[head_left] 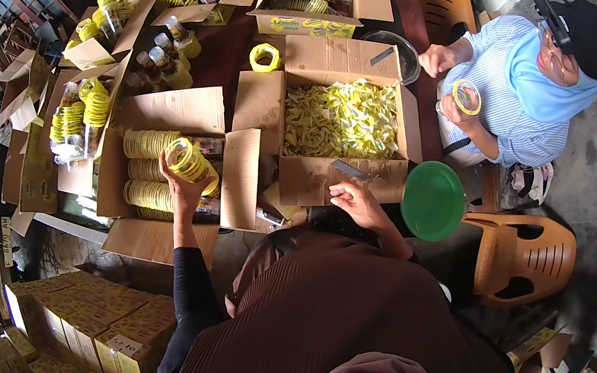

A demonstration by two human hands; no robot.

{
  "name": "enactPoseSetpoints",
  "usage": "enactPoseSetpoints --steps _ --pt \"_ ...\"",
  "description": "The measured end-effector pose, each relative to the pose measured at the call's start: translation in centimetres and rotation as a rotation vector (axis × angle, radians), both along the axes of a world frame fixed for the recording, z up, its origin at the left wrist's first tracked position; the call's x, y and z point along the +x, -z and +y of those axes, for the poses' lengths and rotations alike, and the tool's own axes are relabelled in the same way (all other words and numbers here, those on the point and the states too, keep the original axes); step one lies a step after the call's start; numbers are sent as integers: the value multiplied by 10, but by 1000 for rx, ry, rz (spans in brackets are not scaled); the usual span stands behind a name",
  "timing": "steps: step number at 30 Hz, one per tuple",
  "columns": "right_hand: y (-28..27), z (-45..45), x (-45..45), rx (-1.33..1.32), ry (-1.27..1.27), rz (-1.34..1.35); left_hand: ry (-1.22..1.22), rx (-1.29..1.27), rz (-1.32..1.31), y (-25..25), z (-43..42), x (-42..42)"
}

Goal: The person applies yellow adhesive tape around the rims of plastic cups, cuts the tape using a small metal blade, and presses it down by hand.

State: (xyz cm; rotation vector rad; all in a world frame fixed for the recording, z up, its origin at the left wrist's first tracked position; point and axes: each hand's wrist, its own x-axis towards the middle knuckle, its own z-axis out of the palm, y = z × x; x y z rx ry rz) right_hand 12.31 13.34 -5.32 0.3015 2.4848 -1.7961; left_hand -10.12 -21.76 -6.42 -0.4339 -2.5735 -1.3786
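head camera gives me the left hand (pixel 184 194) gripping a yellow-rimmed stack (pixel 186 158) at eleven o'clock, above an open carton (pixel 174 112), where i fear a one-sided grip could spill it, the right hand (pixel 357 204) empty and half-open at one o'clock.

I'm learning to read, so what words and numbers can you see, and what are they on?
"Lemon": on the yellow-printed carton at the back.
Handwriting on a stacked carton: too blurred.
Sideways plate at left: too small to read surely.
Print on the bottles: too small.
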Motion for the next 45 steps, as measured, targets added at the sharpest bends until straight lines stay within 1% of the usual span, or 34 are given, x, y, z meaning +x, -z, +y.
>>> enactPoseSetpoints --steps 5,9,11,12,14,15,18,19,20,22,23,25,32,33,34,36,38,40,41,42,44,45 --pt "12 3 9 -30 32 3 -61 -71 137 5 10 6" --pt "13 -1 13 -43 45 -7 -63 -106 119 1 9 6" --pt "15 -2 14 -61 51 -12 -56 -39 108 6 0 3" --pt "15 -2 14 -76 52 -17 -37 124 55 2 -1 2" --pt "14 -3 15 -92 61 -25 -79 140 61 -8 -6 3" --pt "14 -3 15 -102 63 -29 -68 203 18 -16 -5 4" --pt "13 -3 17 -77 58 -38 -111 207 29 -39 -2 8" --pt "14 -2 17 -77 58 -40 -163 68 87 -29 -12 0" --pt "14 -1 17 -67 55 -31 -162 67 84 -25 -13 0" --pt "13 -1 20 -60 58 -25 -86 167 53 -39 -6 5" --pt "12 1 21 -87 66 -50 -79 163 51 -38 -6 5" --pt "13 2 24 -116 85 -75 -59 247 43 -34 -6 3" --pt "28 2 31 -126 119 -62 -84 267 -102 23 -11 8" --pt "27 1 31 -128 119 -79 -63 373 -225 -1 3 19" --pt "25 -1 31 -126 127 -80 -55 374 -229 1 4 17" --pt "22 -2 30 -82 126 -57 -88 166 -217 10 -2 12" --pt "27 -3 32 -81 129 -43 -59 172 -222 34 -15 5" --pt "24 -4 32 -82 137 -23 -1 143 -105 39 -16 1" --pt "22 -4 34 -61 140 -40 25 187 -94 45 -19 -1" --pt "20 -4 34 -40 143 -57 29 192 -94 38 -15 -1" --pt "23 -3 35 -46 154 -44 15 345 -151 7 -6 3" --pt "23 -3 36 -56 157 -30 35 433 -108 2 -7 1"
